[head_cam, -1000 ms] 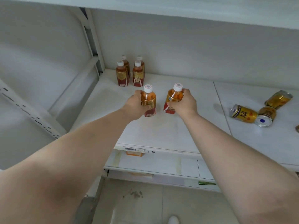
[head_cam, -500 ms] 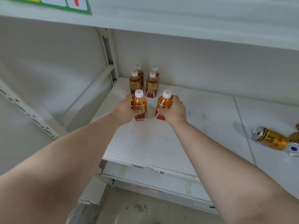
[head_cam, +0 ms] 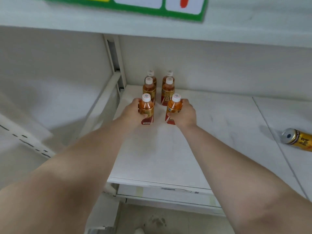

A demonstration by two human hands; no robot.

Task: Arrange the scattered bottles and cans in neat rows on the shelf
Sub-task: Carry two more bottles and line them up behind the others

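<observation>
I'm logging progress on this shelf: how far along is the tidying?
Done: four bottles stand paired at the back. In hand: the left hand grips a fifth bottle, the right hand a sixth bottle, just in front. Left: at least one can lies on its side to the right.

Soft, diffuse light is filling the shelf [head_cam: 168,157]; a faint shadow is lying left of the can [head_cam: 298,141]. Wide-angle distortion is bowing the edges; detail is softening toward the corners.
</observation>
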